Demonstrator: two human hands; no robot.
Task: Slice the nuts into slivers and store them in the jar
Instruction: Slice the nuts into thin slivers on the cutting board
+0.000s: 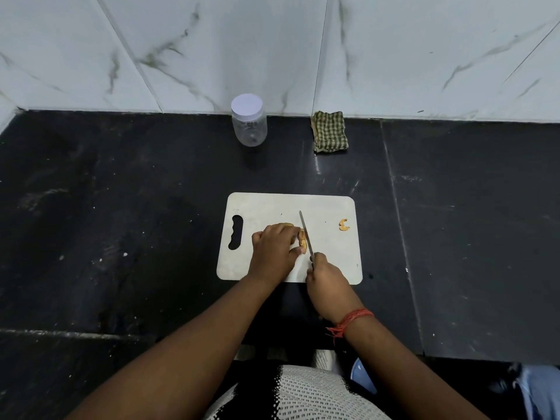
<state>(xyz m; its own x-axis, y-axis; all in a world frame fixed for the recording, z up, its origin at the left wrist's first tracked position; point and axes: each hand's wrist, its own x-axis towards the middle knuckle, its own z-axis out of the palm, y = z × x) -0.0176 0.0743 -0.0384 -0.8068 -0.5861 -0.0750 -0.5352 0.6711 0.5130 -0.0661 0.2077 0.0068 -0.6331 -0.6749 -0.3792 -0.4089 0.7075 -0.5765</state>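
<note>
White board (330, 253) on the black tabletop (121, 222): your left hand (274, 247) pins one nut (302, 242), and your right hand (325, 275) has a closed grip on one knife (306, 234). One cut nut piece (344, 224) lies apart. One lidded jar (249, 120) stands by the wall.

We see left hand (274, 248) pinning nuts (302, 241) on cutting board (327, 256), right hand (325, 278) gripping knife (306, 233), blade against them. Lidded jar (249, 121) and checked cloth (330, 131) at table's (121, 207) back.
</note>
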